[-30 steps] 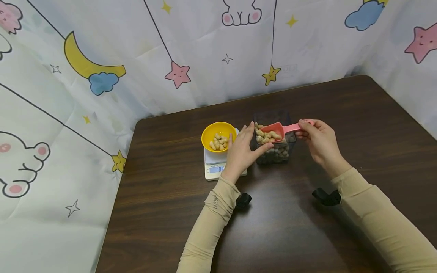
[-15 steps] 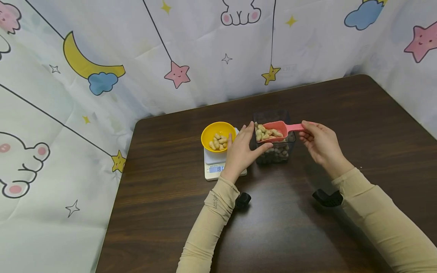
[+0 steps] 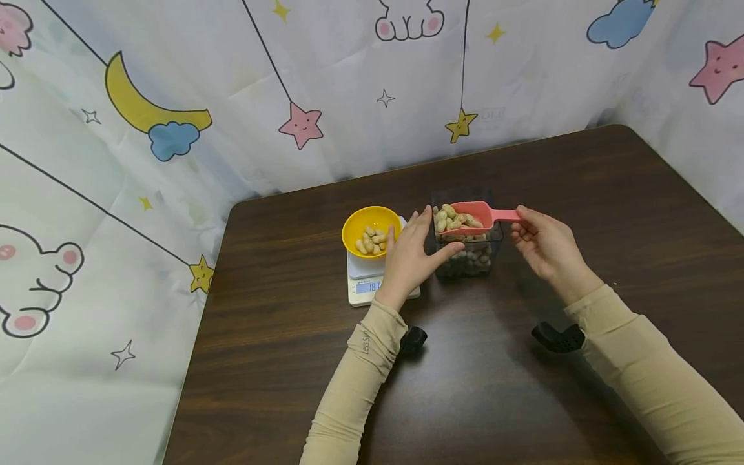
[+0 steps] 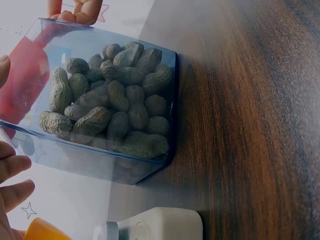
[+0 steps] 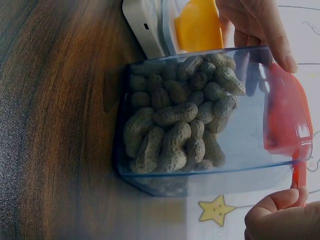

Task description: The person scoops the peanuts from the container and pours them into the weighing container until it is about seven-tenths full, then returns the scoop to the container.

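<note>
My right hand (image 3: 544, 250) pinches the handle of a pink scoop (image 3: 504, 216) between thumb and fingers. Unshelled peanuts (image 3: 459, 221) fill the scoop, which lies level at the top of a clear plastic box (image 3: 493, 255). More peanuts (image 5: 172, 115) cover the lower part of that box. My left hand (image 3: 409, 261) rests at the box's left side, fingers extended and thumb spread along its near rim. Just left of this hand, a yellow bowl (image 3: 356, 236) with several peanuts sits on a white kitchen scale (image 3: 356, 292). Its display is partly hidden by the left wrist.
A dark wooden table (image 3: 279, 361) carries everything. Behind it and along the left hangs a white curtain (image 3: 244, 77) with printed stars, a moon and clouds. Black wrist devices (image 3: 558, 337) jut out beside both sleeves.
The scoop has risen slightly from among the peanuts in the box, levelling out with its load. My right hand moved slightly with it. My left hand stays in place.
</note>
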Available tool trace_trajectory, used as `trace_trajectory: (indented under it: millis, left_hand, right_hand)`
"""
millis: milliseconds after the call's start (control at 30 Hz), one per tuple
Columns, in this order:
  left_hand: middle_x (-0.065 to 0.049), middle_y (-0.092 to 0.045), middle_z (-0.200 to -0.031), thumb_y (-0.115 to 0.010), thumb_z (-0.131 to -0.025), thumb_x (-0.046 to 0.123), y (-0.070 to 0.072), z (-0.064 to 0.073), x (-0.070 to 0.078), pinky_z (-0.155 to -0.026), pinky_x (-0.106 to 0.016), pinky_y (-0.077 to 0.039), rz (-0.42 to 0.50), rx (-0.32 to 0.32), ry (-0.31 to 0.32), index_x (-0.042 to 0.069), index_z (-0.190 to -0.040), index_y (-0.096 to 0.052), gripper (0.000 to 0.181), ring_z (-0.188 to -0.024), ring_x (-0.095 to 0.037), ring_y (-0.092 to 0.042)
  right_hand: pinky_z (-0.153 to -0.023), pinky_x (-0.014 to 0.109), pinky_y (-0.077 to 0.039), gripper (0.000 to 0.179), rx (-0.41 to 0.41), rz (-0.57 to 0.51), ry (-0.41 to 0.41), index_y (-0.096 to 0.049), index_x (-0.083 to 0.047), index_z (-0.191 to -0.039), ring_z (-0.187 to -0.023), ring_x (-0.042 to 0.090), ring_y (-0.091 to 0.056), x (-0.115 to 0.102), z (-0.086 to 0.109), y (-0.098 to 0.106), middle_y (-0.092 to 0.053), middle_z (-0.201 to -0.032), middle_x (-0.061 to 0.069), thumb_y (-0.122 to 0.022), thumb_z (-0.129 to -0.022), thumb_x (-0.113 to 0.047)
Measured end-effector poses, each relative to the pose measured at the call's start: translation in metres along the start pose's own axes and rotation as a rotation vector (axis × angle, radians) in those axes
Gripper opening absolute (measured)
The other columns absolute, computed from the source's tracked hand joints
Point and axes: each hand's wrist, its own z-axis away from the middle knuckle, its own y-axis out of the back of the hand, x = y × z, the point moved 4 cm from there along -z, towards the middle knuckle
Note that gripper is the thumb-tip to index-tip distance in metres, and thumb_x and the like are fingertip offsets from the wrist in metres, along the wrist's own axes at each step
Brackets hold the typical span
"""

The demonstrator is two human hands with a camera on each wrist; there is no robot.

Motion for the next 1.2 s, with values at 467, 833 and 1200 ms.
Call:
trace_trajectory:
  millis: [467, 833, 1200]
  left_hand:
    - [0.004, -0.028, -0.154, -0.058, -0.076, 0.068, 0.009, 0.002, -0.003, -0.117, -0.055, -0.009, 0.042, 0.086, -0.043, 0.023, -0.15, -0.018, 0.095, -0.145, -0.01, -0.019]
    - [-0.003, -0.023, -0.156, -0.068, -0.075, 0.057, 0.034, 0.003, -0.013, -0.117, -0.054, -0.014, 0.08, 0.262, -0.087, 0.014, -0.15, -0.018, 0.1, -0.147, -0.019, -0.013]
    - [-0.006, -0.027, -0.154, -0.063, -0.077, 0.06, 0.059, 0.007, -0.042, -0.119, -0.048, -0.011, 0.103, 0.368, -0.023, 0.014, -0.149, -0.021, 0.096, -0.141, -0.026, -0.025]
  right_hand:
    - [-0.068, 0.017, -0.048, 0.017, -0.038, -0.009, 0.013, -0.058, -0.005, -0.095, -0.072, 0.01, -0.049, -0.009, 0.001, -0.016, -0.052, -0.083, 0.001, -0.066, -0.085, -0.015]
    - [-0.067, 0.018, -0.046, 0.019, -0.084, 0.009, 0.05, -0.056, -0.005, -0.098, -0.072, 0.011, -0.048, -0.017, -0.005, -0.047, -0.051, -0.083, 0.002, -0.067, -0.085, -0.014]
    - [-0.067, 0.016, -0.047, 0.025, -0.097, 0.101, 0.06, -0.054, -0.006, -0.104, -0.071, 0.008, -0.048, -0.008, -0.015, -0.074, -0.05, -0.084, 0.0, -0.066, -0.085, -0.017]
